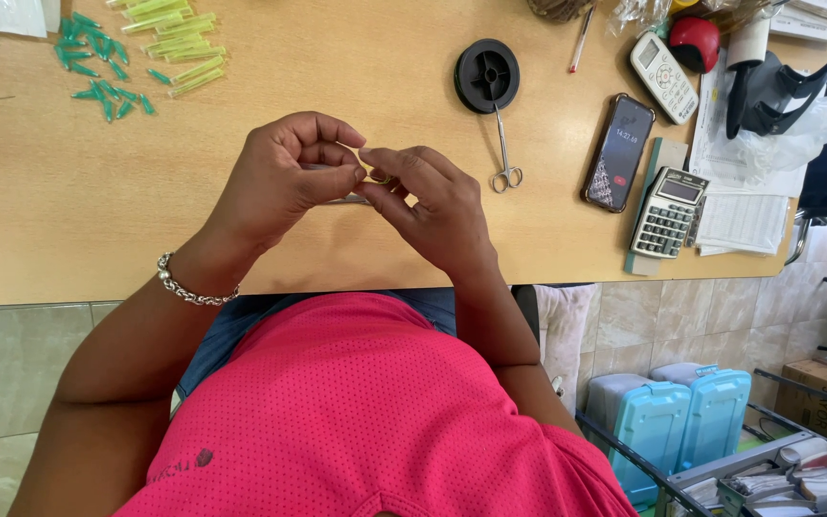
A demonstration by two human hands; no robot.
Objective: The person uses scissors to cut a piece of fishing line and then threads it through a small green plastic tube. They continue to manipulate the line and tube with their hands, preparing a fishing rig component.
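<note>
Both hands meet over the front middle of the wooden table (68, 191), fingertips together. The left hand (279, 177) is curled, thumb and forefinger pinched shut on a thin metal piece (348, 199), of which only a short silvery end pokes out below the knuckles. The right hand (437, 206) closes in from the other side, its thumb and first finger pinching at the same spot; what sits between those fingertips is too small to make out. A bead bracelet (188, 290) circles the left wrist. Just beyond the hands lie small scissors (504, 153), tips touching a black spool (487, 75). Far left, a scatter of green caps (97, 62) and pale yellow-green tubes (176, 43). To the right, a dark phone (618, 153), a grey calculator (667, 213), and a white handset (663, 77), well apart from the hands.
</note>
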